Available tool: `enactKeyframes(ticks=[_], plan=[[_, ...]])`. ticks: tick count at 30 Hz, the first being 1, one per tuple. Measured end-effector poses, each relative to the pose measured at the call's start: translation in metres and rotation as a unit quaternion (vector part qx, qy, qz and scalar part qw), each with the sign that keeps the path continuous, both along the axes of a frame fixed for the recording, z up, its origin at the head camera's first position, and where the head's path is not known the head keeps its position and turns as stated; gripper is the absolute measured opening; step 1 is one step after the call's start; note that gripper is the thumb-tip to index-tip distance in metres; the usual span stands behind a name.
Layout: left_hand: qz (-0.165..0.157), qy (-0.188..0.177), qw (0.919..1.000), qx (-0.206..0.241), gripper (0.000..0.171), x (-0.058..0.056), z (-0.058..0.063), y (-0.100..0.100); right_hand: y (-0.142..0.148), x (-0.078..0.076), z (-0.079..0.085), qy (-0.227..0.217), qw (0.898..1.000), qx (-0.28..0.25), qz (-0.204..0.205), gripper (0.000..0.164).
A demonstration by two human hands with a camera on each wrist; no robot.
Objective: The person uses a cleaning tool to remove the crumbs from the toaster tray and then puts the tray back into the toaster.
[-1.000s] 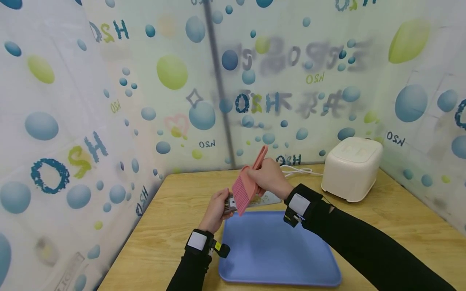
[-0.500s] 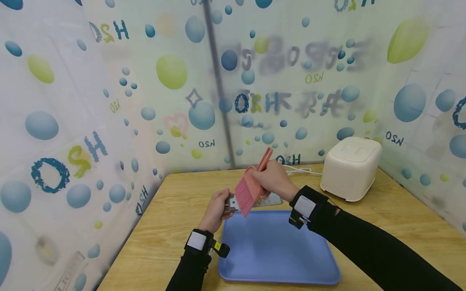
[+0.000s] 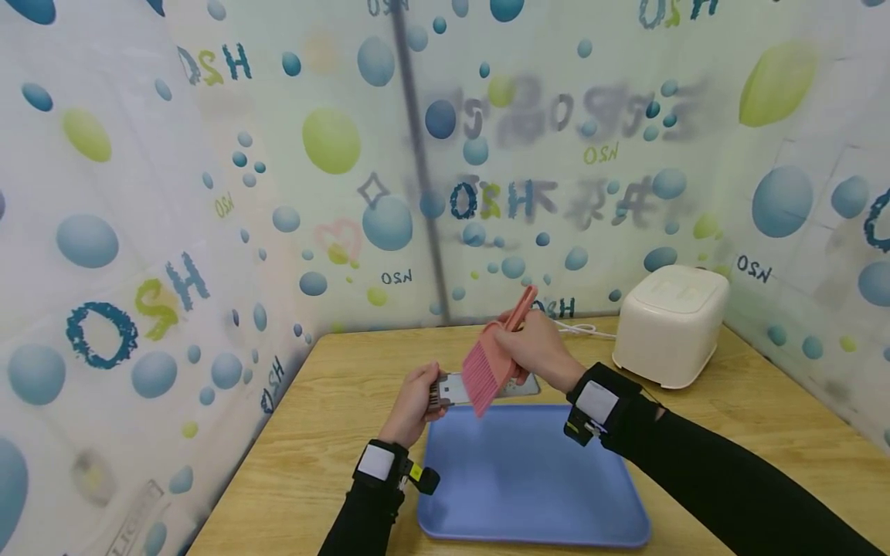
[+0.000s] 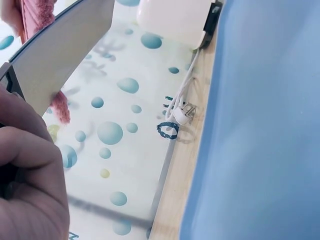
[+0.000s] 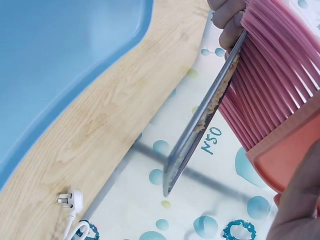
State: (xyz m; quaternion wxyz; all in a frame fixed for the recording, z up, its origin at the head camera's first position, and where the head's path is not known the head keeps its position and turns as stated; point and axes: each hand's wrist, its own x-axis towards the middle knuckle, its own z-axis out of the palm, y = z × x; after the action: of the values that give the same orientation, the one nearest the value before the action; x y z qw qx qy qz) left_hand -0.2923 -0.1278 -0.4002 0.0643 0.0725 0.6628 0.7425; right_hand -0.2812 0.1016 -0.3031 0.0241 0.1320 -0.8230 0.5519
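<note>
My left hand grips the grey end of a thin flat metal crumb tray, above the far left edge of a blue tray. Light brown crumbs lie along the metal plate in the right wrist view. A pink brush with long soft bristles is in my right hand, its handle pointing up. The bristles overlap the plate in the head view and hide its middle. Pink bristles also show past the plate's edge in the left wrist view.
A cream toaster stands at the back right of the wooden table. Its white cord and plug lie behind the blue tray. A bubble-patterned curtain encloses the table's back and sides.
My right hand and the brush have moved right along the crumb tray, away from my left hand. More of the plate shows near the left hand, which stays nearly still.
</note>
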Motion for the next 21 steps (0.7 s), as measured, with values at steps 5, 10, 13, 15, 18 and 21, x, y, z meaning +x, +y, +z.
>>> enactKeyframes(ticks=[5, 10, 13, 15, 18, 21], plan=[[0.002, -0.003, 1.0, 0.003, 0.035, 0.0, -0.002, -0.001, 0.004, 0.0, -0.004, 0.0, 1.0, -0.005, -0.009, 0.041], [0.004, -0.005, 0.9999, 0.008, 0.034, 0.001, -0.003, -0.003, 0.009, 0.001, -0.005, 0.006, 1.0, -0.006, -0.016, 0.04], [0.006, -0.007, 0.9999, 0.012, 0.034, 0.001, -0.004, -0.003, 0.012, 0.002, -0.005, 0.009, 1.0, 0.002, -0.025, 0.04], [0.006, -0.007, 0.9999, 0.013, 0.034, 0.001, -0.005, -0.004, 0.015, 0.002, -0.006, 0.009, 1.0, 0.008, -0.029, 0.039], [0.006, -0.006, 0.9999, 0.011, 0.035, 0.0, -0.006, -0.005, 0.019, 0.003, -0.007, 0.005, 0.999, 0.012, -0.036, 0.038], [0.005, -0.005, 0.9999, 0.011, 0.036, 0.0, -0.007, -0.005, 0.022, 0.004, -0.008, 0.006, 0.999, 0.016, -0.043, 0.038]])
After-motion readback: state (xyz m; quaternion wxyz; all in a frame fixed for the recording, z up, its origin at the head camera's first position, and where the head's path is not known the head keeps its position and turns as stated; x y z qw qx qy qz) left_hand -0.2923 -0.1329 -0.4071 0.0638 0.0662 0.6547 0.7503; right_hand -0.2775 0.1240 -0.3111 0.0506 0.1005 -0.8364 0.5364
